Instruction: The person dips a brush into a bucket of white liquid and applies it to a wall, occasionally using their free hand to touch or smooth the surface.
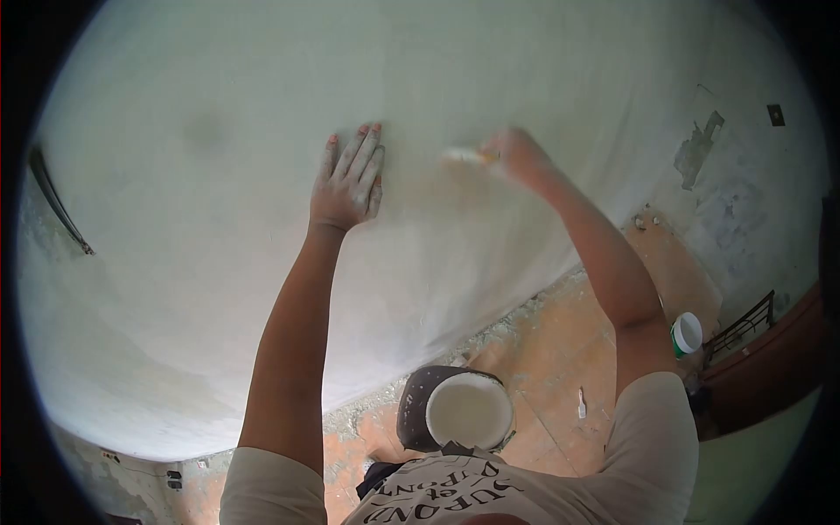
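Observation:
My left hand (348, 179) lies flat on the pale plastered wall (219, 262), fingers together and pointing up, dusted white. My right hand (516, 157) is blurred with motion, closed on a small pale tool (464, 156) whose tip touches the wall to the right of my left hand. What kind of tool it is cannot be told from the blur. Below my chest a dark bucket (418, 402) holds white paste (468, 411).
The floor (560, 350) is reddish tile with white debris along the wall's foot. A small white and green tub (687, 334) stands at the right, near a dark metal grille (744, 325). A patch of bare grey wall (697, 150) shows at upper right.

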{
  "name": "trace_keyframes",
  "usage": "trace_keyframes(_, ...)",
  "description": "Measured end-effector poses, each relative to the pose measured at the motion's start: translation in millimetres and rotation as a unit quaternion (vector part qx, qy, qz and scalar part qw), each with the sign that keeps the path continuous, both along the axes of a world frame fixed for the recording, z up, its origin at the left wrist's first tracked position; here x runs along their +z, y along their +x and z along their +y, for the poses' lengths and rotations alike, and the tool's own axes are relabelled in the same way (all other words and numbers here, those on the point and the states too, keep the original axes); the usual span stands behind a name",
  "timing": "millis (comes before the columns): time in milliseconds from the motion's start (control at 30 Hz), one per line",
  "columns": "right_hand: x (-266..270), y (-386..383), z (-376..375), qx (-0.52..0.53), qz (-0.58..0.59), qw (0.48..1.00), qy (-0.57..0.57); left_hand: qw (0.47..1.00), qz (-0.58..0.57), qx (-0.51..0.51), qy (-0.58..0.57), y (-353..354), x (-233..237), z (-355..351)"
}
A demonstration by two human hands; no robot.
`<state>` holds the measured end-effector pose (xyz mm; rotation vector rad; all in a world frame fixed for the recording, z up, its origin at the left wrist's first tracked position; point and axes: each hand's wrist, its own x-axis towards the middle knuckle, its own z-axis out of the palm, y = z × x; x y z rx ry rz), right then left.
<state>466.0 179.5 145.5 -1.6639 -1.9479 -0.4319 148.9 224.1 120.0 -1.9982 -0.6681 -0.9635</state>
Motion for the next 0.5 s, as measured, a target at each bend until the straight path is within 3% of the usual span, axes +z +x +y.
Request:
trace_keyframes(67,60,-10,4,-0.037,0.015,0.999,0.007,1.0,0.001,0.007,-0.005,0,1,0)
trace_keyframes(133,107,-22,-5,-0.005,-0.013,0.998,0.055,1.0,0.003,0.011,-0.014,0,1,-1)
trace_keyframes(200,150,-42,-25,-0.001,0.062,0.998,-0.007,1.0,0.0,0.007,-0.011,0,0,-1)
trace_keyframes(267,169,-47,-34,-0.008,0.101,0.994,0.031,1.0,-0.001,0.003,-0.009,1,0,-1)
trace_keyframes(367,172,-52,-44,-0.016,0.165,0.982,0.088,1.0,0.0,0.011,-0.002,1,2,-3)
trace_keyframes(433,150,-49,-32,0.011,0.092,0.975,0.201,1.0,-0.002,0.015,-0.011,1,2,-3)
trace_keyframes(500,104,-58,-23,-0.05,0.013,0.976,0.209,1.0,-0.002,0.009,-0.007,1,1,0)
